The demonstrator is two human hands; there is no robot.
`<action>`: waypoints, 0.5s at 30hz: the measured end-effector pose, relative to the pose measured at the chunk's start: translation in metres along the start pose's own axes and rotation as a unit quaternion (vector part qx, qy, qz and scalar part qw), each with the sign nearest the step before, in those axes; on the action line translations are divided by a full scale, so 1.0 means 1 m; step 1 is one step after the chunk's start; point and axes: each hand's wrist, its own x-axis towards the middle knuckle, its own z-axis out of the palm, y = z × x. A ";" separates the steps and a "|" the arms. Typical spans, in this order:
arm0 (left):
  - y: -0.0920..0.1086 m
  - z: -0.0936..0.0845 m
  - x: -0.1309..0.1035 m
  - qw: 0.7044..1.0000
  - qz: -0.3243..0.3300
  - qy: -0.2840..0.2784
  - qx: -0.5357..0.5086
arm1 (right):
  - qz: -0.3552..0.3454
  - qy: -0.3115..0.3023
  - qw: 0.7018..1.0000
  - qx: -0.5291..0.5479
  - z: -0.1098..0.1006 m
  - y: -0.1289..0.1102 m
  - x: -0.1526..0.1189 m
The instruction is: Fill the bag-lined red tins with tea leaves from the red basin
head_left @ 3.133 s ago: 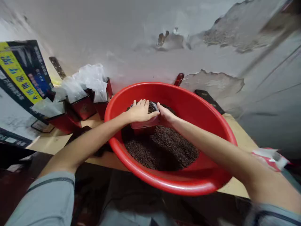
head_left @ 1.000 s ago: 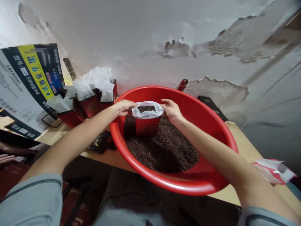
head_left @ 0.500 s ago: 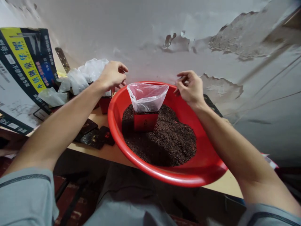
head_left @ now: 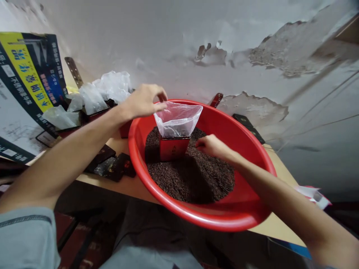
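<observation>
1. Head view, left: plastic bags (head_left: 112,86) are standing clumped.
2. Left of centre: the left hand (head_left: 147,101) is hovering by the clear bag (head_left: 179,122) — fingers parted, gripping nothing.
3. Centre: the red tin (head_left: 174,150) is standing upright on dark leaves (head_left: 174,183) in the basin (head_left: 202,221).
4. Right of centre: the right hand (head_left: 214,146) is hanging near it — loosely curled; I cannot tell its grip.

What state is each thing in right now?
Red tin: upright, open at the top
Clear bag: mouth open, standing up from the tin
Red basin: partly filled
Dark material: loose, spread in the basin
Left hand: open, at the bag's rim; contact unclear
Right hand: curled, near the tin
White bags: crumpled, sticking up from other tins
</observation>
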 end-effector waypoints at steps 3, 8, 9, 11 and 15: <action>0.008 0.011 -0.006 0.986 0.043 -0.121 0.102 | -0.058 0.114 0.992 0.000 -0.056 -0.035 0.006; 0.020 0.022 -0.006 0.974 0.008 -0.149 0.170 | -0.200 0.158 0.967 -0.010 -0.111 -0.101 0.045; 0.020 0.020 -0.005 0.978 0.004 -0.142 0.152 | -0.219 0.134 0.966 -0.016 -0.113 -0.108 0.056; 0.019 0.015 -0.004 0.987 -0.003 -0.120 0.105 | -0.240 0.090 0.967 -0.010 -0.111 -0.116 0.077; 0.015 0.001 -0.008 0.996 0.028 -0.068 0.045 | -0.211 0.056 0.976 0.021 -0.104 -0.118 0.093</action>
